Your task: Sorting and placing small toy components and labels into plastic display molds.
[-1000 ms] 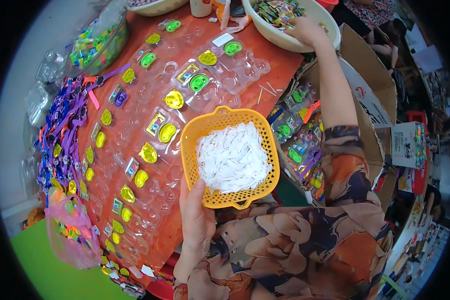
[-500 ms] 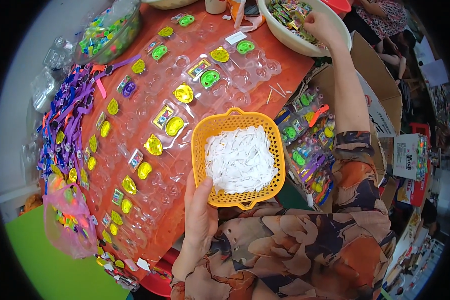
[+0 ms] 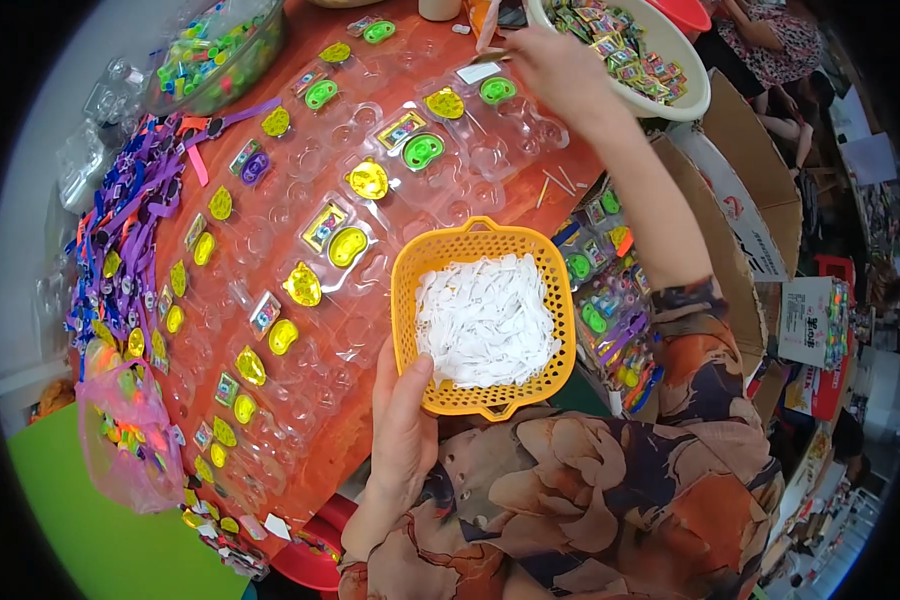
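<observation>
My left hand [image 3: 402, 430] grips the near left side of a yellow plastic basket [image 3: 406, 300], its thumb over the rim. Many small white plastic pieces [image 3: 485, 320] fill the basket. Away from me, my right hand [image 3: 560, 70] pinches a small flat packet [image 3: 491, 57], seen nearly edge-on. It hovers above the far end of the clear blister trays [image 3: 475, 190], next to a green pacifier-shaped piece [image 3: 497, 90] and a white card [image 3: 477, 72]. Rows of these trays hold yellow face-shaped pieces [image 3: 367, 178], pacifier-shaped pieces and small picture packets [image 3: 324, 227].
A cream bowl [image 3: 703, 95] of colourful packets stands at the far right, above cardboard boxes [image 3: 715, 200]. Purple and blue straps [image 3: 135, 210] hang along the table's left edge. A clear tub [image 3: 270, 75] of small bright parts sits far left. Thin white sticks [image 3: 558, 182] lie near the right edge.
My right hand has come out of the bowl and moved left over the trays, a small packet in its fingers. The basket, in my left hand, has barely moved.
</observation>
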{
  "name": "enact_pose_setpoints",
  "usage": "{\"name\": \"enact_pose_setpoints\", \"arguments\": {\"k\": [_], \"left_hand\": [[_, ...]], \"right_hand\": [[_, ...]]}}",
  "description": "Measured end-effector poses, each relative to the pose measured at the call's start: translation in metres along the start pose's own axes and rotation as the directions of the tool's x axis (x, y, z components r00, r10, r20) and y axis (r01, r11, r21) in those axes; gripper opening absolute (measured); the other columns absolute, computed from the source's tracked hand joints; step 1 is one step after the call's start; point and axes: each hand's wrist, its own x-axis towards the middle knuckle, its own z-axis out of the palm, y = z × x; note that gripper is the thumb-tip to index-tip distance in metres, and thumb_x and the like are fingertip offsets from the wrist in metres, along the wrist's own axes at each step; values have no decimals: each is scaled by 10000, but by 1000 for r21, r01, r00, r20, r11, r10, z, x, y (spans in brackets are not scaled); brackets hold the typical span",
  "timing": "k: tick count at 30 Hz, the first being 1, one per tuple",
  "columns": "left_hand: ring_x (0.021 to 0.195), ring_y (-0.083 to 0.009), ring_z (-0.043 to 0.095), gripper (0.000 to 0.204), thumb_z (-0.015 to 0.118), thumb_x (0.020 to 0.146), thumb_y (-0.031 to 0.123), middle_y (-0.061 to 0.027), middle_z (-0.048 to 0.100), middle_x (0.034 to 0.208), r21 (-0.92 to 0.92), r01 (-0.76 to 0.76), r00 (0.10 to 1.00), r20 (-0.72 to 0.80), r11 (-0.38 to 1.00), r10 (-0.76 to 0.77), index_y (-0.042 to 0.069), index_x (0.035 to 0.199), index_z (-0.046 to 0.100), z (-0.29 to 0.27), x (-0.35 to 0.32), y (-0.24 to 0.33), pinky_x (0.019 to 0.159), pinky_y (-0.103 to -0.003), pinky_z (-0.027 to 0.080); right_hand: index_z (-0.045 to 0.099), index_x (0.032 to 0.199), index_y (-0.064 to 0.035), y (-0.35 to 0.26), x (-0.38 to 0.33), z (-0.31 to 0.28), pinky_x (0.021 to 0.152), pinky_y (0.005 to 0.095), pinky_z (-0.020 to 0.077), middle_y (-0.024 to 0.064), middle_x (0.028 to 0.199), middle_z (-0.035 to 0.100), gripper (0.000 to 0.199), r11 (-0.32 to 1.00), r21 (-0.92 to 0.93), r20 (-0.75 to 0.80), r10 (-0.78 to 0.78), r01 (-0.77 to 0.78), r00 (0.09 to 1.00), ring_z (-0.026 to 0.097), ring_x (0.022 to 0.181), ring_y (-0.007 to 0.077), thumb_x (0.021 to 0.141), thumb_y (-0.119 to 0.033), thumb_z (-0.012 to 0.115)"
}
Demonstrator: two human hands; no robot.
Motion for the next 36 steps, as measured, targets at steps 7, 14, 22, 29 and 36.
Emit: {"name": "enact_pose_setpoints", "arguments": {"k": [7, 14, 22, 29, 36], "left_hand": [[1337, -212, 484, 571, 572, 996, 136, -129, 486, 1460, 14, 9, 1000, 18, 1000, -9, 2, 1497, 334, 2, -2, 0, 1125, -361, 380], [1337, -212, 485, 560, 567, 998, 133, -129, 489, 1456, -16, 6, 1000, 4, 1000, -6, 3, 1493, 339, -1, 0, 0, 1130, -363, 378], [1335, -215, 488, 562, 568, 996, 131, -130, 493, 1452, -19, 16, 1000, 16, 1000, -16, 2, 1493, 340, -1, 2, -4, 1132, -372, 377], [1320, -213, 501, 560, 576, 998, 151, -126, 507, 1436, -13, -7, 1000, 2, 1000, 7, 1, 1488, 350, 3, 2, 2, 1126, -367, 382], [1310, -202, 504, 559, 578, 1000, 157, -119, 511, 1433, -6, -16, 1000, 17, 1000, 16, 3, 1487, 351, 3, 5, 1, 1118, -357, 387]], "right_hand": [[630, 1067, -97, 4, -6, 36, 682, 408, 577, 81, 1044, 650, 197, 952, -293, 163, -48, 94, 986, 700, 893, 274, 877, -88, 579], [589, 1243, -117, 8, -21, 36, 702, 421, 583, 166, 1104, 616, 335, 952, -274, 136, -103, 137, 985, 711, 863, 305, 909, -122, 557], [648, 1266, -221, -19, -22, 26, 748, 434, 572, 120, 1135, 601, 451, 957, -288, 284, 110, -24, 952, 691, 949, 289, 848, -56, 606], [628, 1289, -189, -23, -21, 25, 776, 441, 575, 141, 1168, 602, 456, 975, -210, 263, 126, -71, 957, 690, 946, 322, 856, -51, 593], [639, 1224, -152, -5, 10, 47, 845, 461, 563, 152, 1204, 595, 336, 985, -170, 286, 87, -38, 954, 652, 1071, 338, 893, -120, 583]]}}
